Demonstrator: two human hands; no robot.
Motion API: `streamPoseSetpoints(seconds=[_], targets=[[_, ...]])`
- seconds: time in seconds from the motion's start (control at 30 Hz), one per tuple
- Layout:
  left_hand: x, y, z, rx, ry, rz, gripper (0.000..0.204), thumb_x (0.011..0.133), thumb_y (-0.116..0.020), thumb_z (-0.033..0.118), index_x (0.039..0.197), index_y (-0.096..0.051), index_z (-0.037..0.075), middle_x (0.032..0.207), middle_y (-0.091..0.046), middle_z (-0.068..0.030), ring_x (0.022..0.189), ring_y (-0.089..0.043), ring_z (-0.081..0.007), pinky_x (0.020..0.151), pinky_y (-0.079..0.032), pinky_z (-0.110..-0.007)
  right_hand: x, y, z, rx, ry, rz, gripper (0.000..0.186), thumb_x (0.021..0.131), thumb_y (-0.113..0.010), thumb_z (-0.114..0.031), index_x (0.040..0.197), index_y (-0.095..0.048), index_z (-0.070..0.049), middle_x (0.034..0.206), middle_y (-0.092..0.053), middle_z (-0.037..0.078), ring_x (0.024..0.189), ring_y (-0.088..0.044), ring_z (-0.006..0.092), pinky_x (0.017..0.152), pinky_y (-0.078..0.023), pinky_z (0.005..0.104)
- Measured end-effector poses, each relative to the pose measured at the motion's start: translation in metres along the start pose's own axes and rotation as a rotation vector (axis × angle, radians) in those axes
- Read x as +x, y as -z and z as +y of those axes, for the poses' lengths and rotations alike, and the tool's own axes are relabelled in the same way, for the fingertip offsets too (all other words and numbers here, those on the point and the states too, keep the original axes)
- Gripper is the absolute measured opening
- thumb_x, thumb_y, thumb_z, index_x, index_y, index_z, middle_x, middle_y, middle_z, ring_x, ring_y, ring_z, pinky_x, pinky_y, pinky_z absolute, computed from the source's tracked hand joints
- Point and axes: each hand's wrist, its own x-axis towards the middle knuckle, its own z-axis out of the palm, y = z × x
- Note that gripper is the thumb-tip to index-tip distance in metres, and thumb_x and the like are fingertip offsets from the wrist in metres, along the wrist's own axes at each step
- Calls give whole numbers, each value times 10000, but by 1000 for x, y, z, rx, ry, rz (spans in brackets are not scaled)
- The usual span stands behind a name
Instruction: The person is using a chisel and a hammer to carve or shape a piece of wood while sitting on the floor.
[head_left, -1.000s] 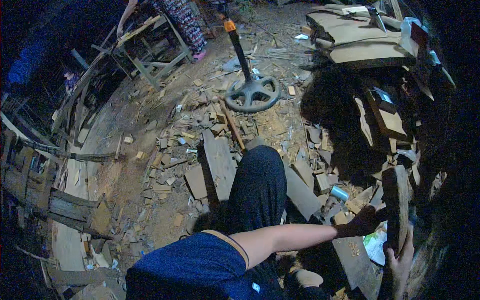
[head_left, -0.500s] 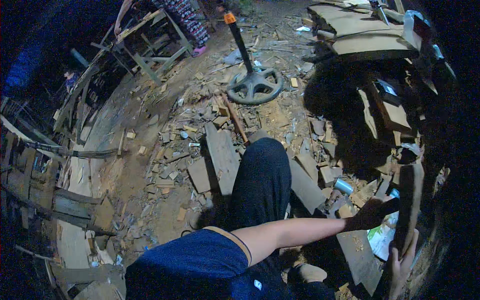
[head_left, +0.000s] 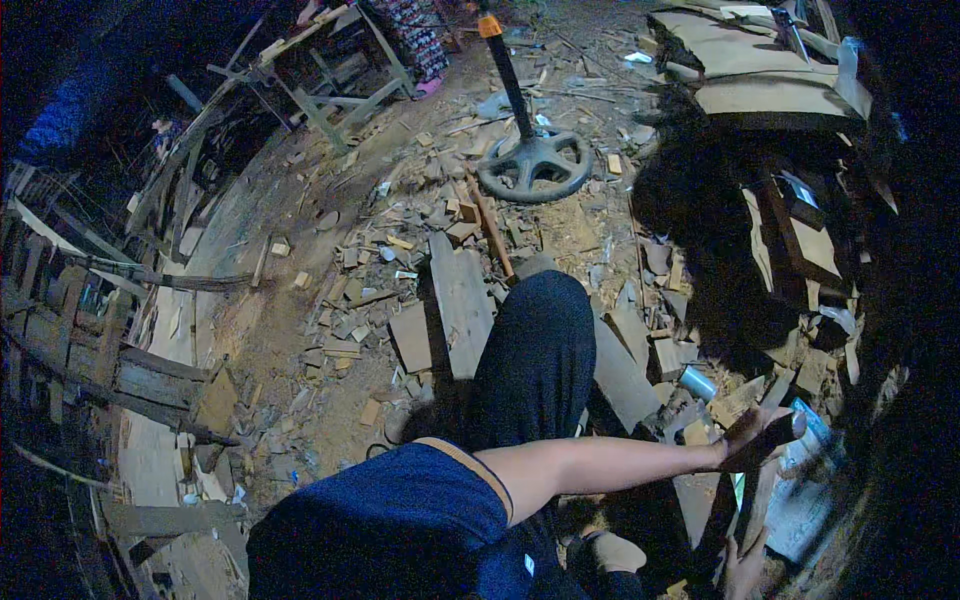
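Note:
My left hand (head_left: 745, 440) reaches across to the right side, at the upper end of a short wooden board (head_left: 757, 500). Its fingers curl in deep shadow around something dark with a rounded end; I cannot make out what it is. Lower down, my right hand (head_left: 742, 572) grips the board's near end, with the thumb and fingers on either side. The board stands tilted between both hands. Behind it lies a blue and white printed sheet or bag (head_left: 808, 500), partly hidden by the board.
Wood offcuts litter the ground around my bent knee (head_left: 535, 350). A blue can (head_left: 697, 383) lies near my left hand. Farther off stand a black spoked wheel base (head_left: 535, 168) with an upright post, a wooden frame (head_left: 345, 110) and stacked slabs (head_left: 770, 90). Planks line the left.
The board and my right hand have moved left and toward me, uncovering more of the printed sheet. My left hand stays at the board's upper end. The view has shifted slightly.

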Motion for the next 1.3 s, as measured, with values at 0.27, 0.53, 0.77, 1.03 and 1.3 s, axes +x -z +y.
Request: streamPoseSetpoints(seconds=[0.27,0.53,0.77,1.03,1.3], targets=[[0,5,10,22,59,83,328,655,-645,140,929,-500,31,733,-528,-199,702,-556,-397,617,-441,-415,5,-8,-7,-341,37,-81,873,817,-474,-656,1392,-302,-21,1154,-548,288,973,-571,417,766,-482,466],[-1,7,3,74,179,-161,467,663,-671,192,1053,-477,22,807,-535,-205,748,-547,-399,680,-446,-424,19,-82,57,-642,300,528,780,833,-418,-689,1234,-520,-28,557,-560,75,336,-432,219,342,-378,349],[-1,5,7,34,31,97,236,641,-622,123,822,-499,34,650,-504,-195,643,-540,-407,565,-429,-411,8,-47,26,-779,566,764,723,837,-425,-682,1187,-578,-68,384,-328,-14,265,-231,135,281,-231,290],[9,26,26,29,289,-177,374,717,-634,199,1027,-500,36,826,-495,-214,743,-536,-367,617,-426,-406,-3,-50,36,-696,606,857,682,838,-439,-673,1148,-628,-96,383,-323,-25,260,-240,145,284,-218,313],[15,39,42,-3,125,-130,413,728,-592,107,1124,-495,41,860,-541,-167,785,-543,-337,731,-417,-463,-5,-61,42,-781,515,802,657,834,-444,-669,1075,-652,-94,385,-378,-22,276,-337,153,302,-282,319]])
